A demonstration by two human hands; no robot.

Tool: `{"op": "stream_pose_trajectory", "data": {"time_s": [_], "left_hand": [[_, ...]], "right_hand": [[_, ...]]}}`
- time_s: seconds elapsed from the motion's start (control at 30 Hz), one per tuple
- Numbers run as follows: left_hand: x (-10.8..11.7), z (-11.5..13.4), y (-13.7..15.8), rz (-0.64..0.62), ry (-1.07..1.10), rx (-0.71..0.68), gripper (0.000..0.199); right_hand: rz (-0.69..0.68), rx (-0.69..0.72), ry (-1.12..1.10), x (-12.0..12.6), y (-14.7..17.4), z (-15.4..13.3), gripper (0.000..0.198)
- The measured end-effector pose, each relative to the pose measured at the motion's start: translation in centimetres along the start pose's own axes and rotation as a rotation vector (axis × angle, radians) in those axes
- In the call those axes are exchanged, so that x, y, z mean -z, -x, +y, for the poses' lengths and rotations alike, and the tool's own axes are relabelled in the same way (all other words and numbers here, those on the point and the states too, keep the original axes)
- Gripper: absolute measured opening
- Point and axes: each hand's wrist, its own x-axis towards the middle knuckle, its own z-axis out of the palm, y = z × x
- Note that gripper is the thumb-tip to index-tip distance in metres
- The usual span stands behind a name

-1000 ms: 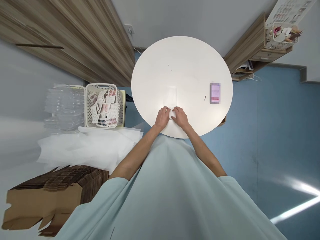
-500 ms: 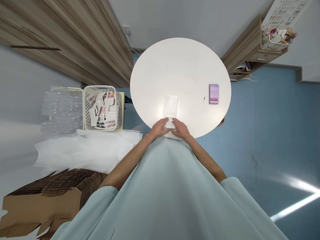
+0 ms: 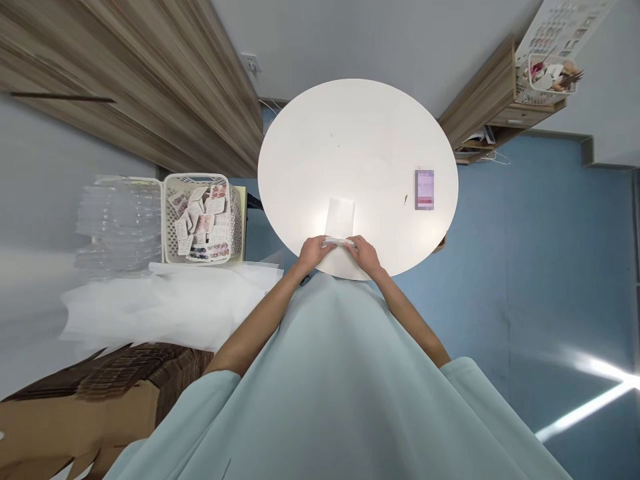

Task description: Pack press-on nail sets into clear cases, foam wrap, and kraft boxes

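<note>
A thin white sheet (image 3: 341,217), probably foam wrapping, lies on the white round table (image 3: 380,127) close to its front edge. Its near end is folded or rolled over into a narrow bundle. My left hand (image 3: 313,253) is closed on the left end of that bundle, thumb on the near side. At the right end, my right hand (image 3: 366,254) grips it the same way. Whether something is wrapped inside the bundle I cannot make out.
A phone (image 3: 425,189) with a blurred screen lies on the table's right side. To the left are a white basket (image 3: 231,220) of small cards, stacked clear plastic trays (image 3: 115,227), a pile of white sheets (image 3: 165,300) and flattened cardboard boxes (image 3: 85,420).
Both hands have turned the near end of the sheet over, away from me; it is now a narrower bundle held at its two ends. The view has shifted slightly.
</note>
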Motion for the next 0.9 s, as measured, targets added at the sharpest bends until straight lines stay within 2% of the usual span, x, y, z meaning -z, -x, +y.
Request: {"op": "stream_pose_trajectory", "data": {"time_s": [0.13,0.3,0.37,0.43,0.5,0.6,0.73,0.8,0.9], "left_hand": [[-0.6,0.0,-1.2,0.076,-0.009,0.092,0.031],[-1.2,0.0,-2.6,0.075,-0.074,0.139,0.043],[-1.5,0.2,-3.0,0.078,-0.106,0.153,0.042],[-1.7,0.6,-3.2,0.103,-0.116,0.165,0.033],[-2.0,1.1,-3.3,0.177,-0.121,0.166,0.029],[-2.1,1.8,-3.5,0.24,-0.133,0.025,0.054],[-1.4,2.0,-3.9,0.025,-0.131,-0.284,0.059],[-1.0,1.7,-4.1,-0.055,-0.14,-0.316,0.06],[-0.4,1.2,-3.9,-0.061,-0.15,-0.3,0.061]], "right_hand": [[0.033,-0.047,-0.035,-0.1,-0.9,-0.1,0.036],[0.096,-0.124,-0.036,-0.4,-2.2,-0.1,0.027],[0.104,-0.178,-0.021,-0.6,-2.7,-0.1,0.024],[0.112,-0.225,-0.014,-0.6,-3.1,-0.2,0.03],[0.142,-0.233,0.005,-0.6,-3.5,-0.2,0.044],[0.169,-0.092,0.069,-0.4,-4.2,-0.1,0.058],[0.017,0.131,0.132,0.2,-5.1,0.5,0.059],[-0.052,0.162,0.155,0.4,-5.3,0.9,0.058],[-0.082,0.182,0.185,0.5,-5.0,1.5,0.063]]}}
